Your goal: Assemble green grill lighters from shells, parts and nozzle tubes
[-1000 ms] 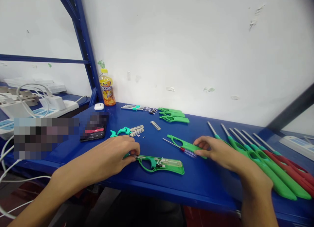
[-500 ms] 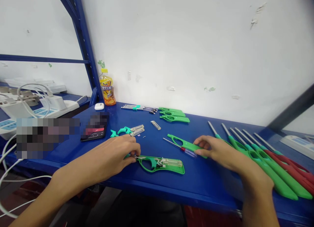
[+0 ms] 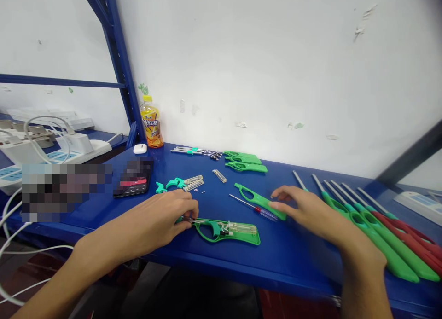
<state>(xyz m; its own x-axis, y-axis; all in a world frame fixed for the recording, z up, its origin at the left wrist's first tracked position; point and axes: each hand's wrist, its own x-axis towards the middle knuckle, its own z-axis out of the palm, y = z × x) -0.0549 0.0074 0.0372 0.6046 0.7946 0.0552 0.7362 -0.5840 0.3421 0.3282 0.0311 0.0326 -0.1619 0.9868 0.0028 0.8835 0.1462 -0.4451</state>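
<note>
An open green lighter shell half (image 3: 228,230) with its inner parts showing lies near the front of the blue shelf (image 3: 241,263). My left hand (image 3: 162,217) is closed in a pinch on the metal tube end at that shell's left tip. My right hand (image 3: 304,208) rests its fingertips on the rear end of a second green shell half (image 3: 257,200), fingers curled round it. A small red-handled screwdriver (image 3: 253,208) lies just in front of that second shell.
Several finished green and red long lighters (image 3: 373,222) lie in a row at the right. More green shells (image 3: 243,161), metal tubes (image 3: 195,152), a teal trigger part (image 3: 172,184), a phone (image 3: 134,183), a white earbud case (image 3: 140,148) and a juice bottle (image 3: 151,123) sit farther back.
My right hand has shifted slightly left and back, and the second green shell has slid with it. My left hand has stayed put.
</note>
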